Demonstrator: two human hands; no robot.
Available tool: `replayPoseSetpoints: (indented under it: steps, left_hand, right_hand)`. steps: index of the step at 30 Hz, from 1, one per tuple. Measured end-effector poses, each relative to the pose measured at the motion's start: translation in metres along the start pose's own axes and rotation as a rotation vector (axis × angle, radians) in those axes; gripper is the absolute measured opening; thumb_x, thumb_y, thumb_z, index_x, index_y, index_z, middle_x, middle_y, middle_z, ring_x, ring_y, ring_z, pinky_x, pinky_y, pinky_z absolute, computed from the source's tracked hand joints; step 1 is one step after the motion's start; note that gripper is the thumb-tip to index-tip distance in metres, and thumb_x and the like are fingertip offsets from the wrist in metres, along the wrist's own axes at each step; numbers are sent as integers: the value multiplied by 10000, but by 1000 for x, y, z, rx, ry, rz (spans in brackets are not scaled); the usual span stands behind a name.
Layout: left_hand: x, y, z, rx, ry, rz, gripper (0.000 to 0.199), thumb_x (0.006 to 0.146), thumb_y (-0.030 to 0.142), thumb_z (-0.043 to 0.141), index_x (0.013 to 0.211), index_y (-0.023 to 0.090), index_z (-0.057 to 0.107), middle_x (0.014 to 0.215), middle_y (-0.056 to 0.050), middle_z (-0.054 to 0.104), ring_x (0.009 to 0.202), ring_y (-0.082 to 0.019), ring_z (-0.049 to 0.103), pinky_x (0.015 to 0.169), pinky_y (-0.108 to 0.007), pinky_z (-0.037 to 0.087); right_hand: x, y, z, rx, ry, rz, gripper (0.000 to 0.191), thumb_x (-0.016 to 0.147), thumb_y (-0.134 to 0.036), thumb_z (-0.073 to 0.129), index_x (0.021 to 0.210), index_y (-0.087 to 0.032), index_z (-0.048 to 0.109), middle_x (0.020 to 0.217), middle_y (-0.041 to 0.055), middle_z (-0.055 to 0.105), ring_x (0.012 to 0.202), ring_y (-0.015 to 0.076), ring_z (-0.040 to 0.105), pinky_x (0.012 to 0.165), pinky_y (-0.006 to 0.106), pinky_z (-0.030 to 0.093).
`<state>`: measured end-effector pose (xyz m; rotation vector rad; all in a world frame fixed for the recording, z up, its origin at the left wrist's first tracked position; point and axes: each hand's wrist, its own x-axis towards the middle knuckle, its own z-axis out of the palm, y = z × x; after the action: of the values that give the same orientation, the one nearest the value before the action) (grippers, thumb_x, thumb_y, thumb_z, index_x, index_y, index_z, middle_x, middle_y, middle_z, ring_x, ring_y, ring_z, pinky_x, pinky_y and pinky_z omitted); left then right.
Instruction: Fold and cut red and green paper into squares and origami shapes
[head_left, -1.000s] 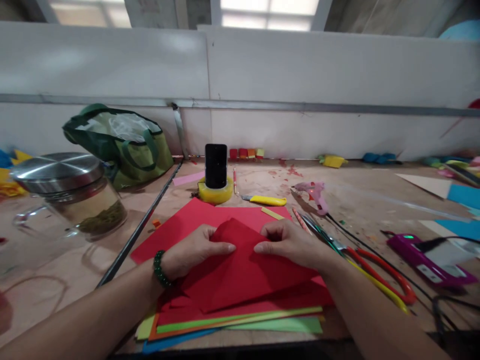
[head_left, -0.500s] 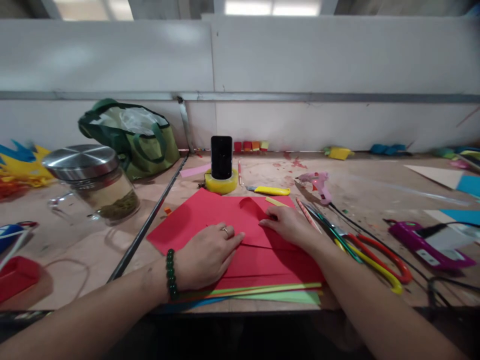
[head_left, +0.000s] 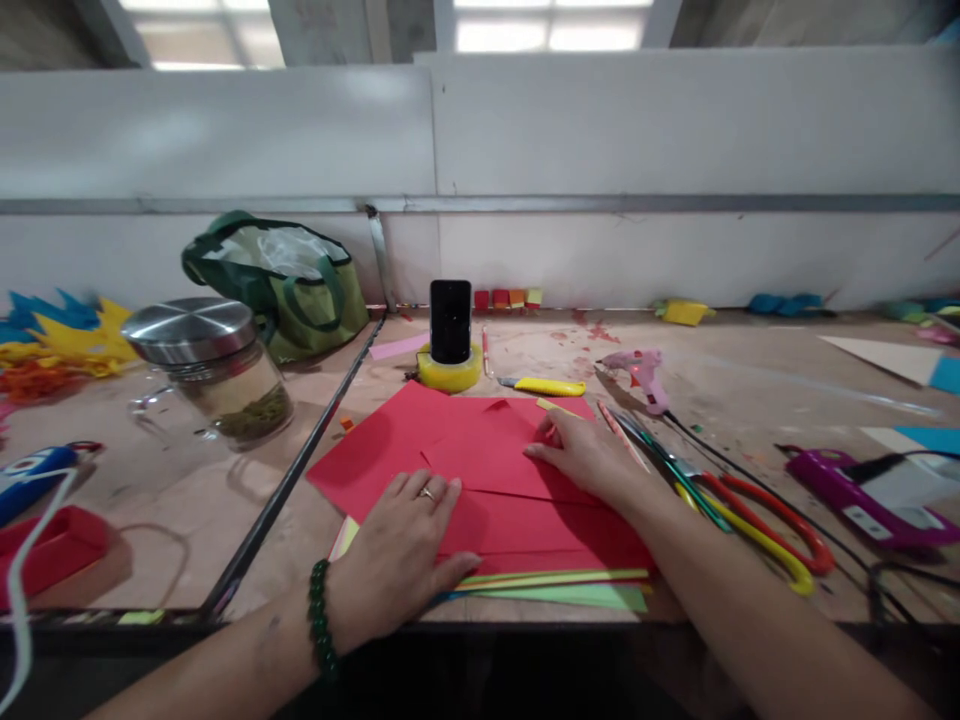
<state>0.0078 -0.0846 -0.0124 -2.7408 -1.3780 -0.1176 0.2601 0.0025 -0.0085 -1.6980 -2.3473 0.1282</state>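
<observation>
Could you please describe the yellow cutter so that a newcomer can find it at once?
Start from the red sheets at the front centre. Just beyond their far edge, to the right of the upright black phone, lies the yellow cutter. Unlike the pistol-shaped pink glue gun farther right, it is slim and straight.

Craft workshop, paper work mostly. Scuffed wooden worktop (head_left: 720, 345) with red stains (head_left: 596, 332) and stray scraps; sheets of red paper (head_left: 375, 440) on it, plus yellow box cutter (head_left: 551, 387), red-handled scissors (head_left: 686, 467), pink hot glue gun (head_left: 649, 380) on a cord, purple power strip (head_left: 825, 490), tape roll (head_left: 442, 376). Spiky yellow paper cutouts (head_left: 97, 335) at far left, small folded colored pieces (head_left: 516, 299) along the back. Plain white panels (head_left: 585, 120) with metal rail (head_left: 570, 203) behind; bare gray wall (head_left: 322, 30) and bright windows (head_left: 551, 35) above. Workshop-type interior.
</observation>
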Motion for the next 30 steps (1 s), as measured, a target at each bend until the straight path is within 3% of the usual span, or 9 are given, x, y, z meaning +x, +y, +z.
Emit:
replayPoseSetpoints:
  steps: [3, 6, 8, 12, 17, 26, 30]
  left_hand:
    - [1, 1, -2, -18, 18, 3, 639, 906, 587, 455, 1265, 69, 560, 1125, -151, 623, 1011, -309, 517, 916, -460, 408]
    - [3, 2, -3, -31, 26, 7, 606, 887, 592, 489, 1182, 76, 606, 1075, -146, 630, 975, -305, 522, 897, -462, 415]
    - [4, 3, -4, -37, 27, 1, 596, 870, 592, 521, 1158, 79, 617, 1062, -143, 632, 972, -306, 524, 899, -462, 413]
    - [4, 3, -6, -50, 20, -11, 640, 844, 610, 550, 1187, 72, 603, 1086, -143, 638, 1012, -314, 525, 953, -467, 386]
    - [2, 2, -3, -59, 18, -14, 692, 848, 632, 527, 1256, 74, 566, 1153, -151, 637, 1059, -318, 531, 1014, -481, 340]
    - [1, -2, -1, -56, 20, -11, 724, 872, 627, 488, 1314, 56, 527, 1197, -170, 626, 1121, -333, 515, 1045, -507, 319]
    - [-1, -1, -5, -43, 0, -17, 708, 881, 620, 476, 1323, 68, 528, 1213, -165, 621, 1137, -334, 512, 1058, -513, 303]
  right_hand:
    - [-8, -25, -6, -11, 11, -212, 250, 895, -181, 539, 1128, -191, 629, 1130, 100, 650, 1052, 229, 537, 890, 357, 384]
    - [-17, -53, -9, -35, -119, -557, 163, 916, -172, 533, 990, -195, 677, 956, 64, 680, 930, 189, 560, 817, 302, 414]
    - [-21, -66, -9, -94, -179, -682, 160, 938, -189, 515, 959, -157, 671, 880, 75, 671, 845, 190, 560, 730, 300, 418]
    - [-20, -75, -12, -196, -223, -684, 169, 957, -198, 491, 963, -146, 652, 896, 74, 663, 810, 192, 552, 657, 308, 399]
    - [-21, -65, -14, -347, -251, -781, 165, 944, -160, 491, 909, -128, 649, 834, 80, 644, 791, 210, 538, 652, 333, 407]
    - [-67, 7, -18, -243, -183, -678, 239, 882, -46, 430, 905, -166, 635, 816, 85, 618, 766, 205, 528, 684, 319, 450]
    - [-86, 28, -23, -165, -137, -590, 176, 841, -102, 507, 926, -169, 647, 851, 98, 630, 809, 221, 556, 716, 330, 477]
